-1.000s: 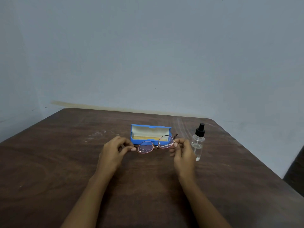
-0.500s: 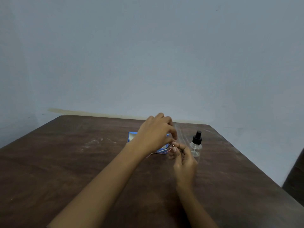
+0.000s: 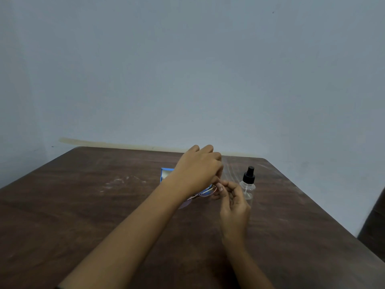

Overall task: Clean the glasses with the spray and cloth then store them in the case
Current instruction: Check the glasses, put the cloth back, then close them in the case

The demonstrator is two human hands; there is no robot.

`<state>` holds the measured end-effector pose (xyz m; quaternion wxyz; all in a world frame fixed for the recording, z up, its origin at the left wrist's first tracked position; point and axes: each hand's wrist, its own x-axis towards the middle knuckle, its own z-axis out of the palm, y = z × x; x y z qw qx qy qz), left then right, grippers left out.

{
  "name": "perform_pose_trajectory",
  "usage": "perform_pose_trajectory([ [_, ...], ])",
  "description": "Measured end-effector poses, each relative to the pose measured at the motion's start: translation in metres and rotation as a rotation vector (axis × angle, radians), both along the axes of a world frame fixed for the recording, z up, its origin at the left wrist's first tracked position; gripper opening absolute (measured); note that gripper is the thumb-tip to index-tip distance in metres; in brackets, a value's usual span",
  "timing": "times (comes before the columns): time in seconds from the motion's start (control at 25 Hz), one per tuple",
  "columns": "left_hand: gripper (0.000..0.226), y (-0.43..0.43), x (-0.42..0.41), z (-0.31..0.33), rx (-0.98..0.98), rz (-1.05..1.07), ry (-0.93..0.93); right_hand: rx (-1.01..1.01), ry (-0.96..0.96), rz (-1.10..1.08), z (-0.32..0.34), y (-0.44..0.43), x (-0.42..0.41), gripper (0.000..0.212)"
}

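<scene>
Head view. Your right hand (image 3: pixel 234 202) pinched the glasses (image 3: pixel 205 192) at their right end, just above the table (image 3: pixel 83 205). Your left hand (image 3: pixel 199 170) curled over them; its grip was hidden. Case (image 3: pixel 165 174): behind it. Spray (image 3: pixel 248 184): just right.
</scene>
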<state>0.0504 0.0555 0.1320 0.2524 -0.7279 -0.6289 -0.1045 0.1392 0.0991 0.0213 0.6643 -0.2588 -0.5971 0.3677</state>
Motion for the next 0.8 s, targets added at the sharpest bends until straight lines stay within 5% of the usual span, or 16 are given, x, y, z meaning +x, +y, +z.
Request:
perform_pose_trajectory([
  [0.52, 0.020, 0.002, -0.010, 0.001, -0.083, -0.025, -0.125, 0.049, 0.039, 0.167, 0.008, 0.000, 0.006, 0.028],
  [0.8, 0.018, -0.006, -0.039, 0.000, -0.041, -0.004, -0.627, -0.002, -0.037, 0.308, 0.004, 0.002, 0.004, 0.026],
])
